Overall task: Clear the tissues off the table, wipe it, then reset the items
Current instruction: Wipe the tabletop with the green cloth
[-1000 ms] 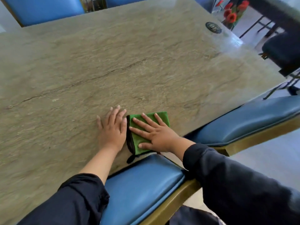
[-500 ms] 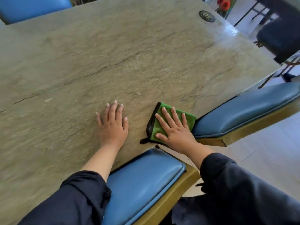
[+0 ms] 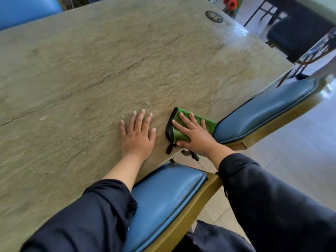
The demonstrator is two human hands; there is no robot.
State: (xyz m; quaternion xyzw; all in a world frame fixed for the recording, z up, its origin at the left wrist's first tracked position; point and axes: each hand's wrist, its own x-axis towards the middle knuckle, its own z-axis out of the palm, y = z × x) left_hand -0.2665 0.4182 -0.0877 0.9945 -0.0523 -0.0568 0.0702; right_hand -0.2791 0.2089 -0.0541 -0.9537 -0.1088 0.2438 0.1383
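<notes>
A stone-look table [image 3: 109, 70] fills most of the view, and no tissues show on it. My left hand [image 3: 137, 137] lies flat on the tabletop near the front edge, fingers spread, holding nothing. To its right, my right hand [image 3: 197, 138] presses flat on a folded green cloth [image 3: 209, 124] with black trim. The cloth sits at the table's near edge, and its black corner hangs over that edge.
A round black disc [image 3: 214, 16] sits near the table's far right corner. Red flowers [image 3: 231, 2] stand beyond it. Blue padded chairs are tucked in below me [image 3: 163, 197], at the right [image 3: 263, 106] and at the far left [image 3: 27, 10]. A dark chair [image 3: 294, 33] stands further right.
My right hand has slid the green cloth to the right along the near edge, away from my left hand, and turned it. The left hand has stayed flat in place.
</notes>
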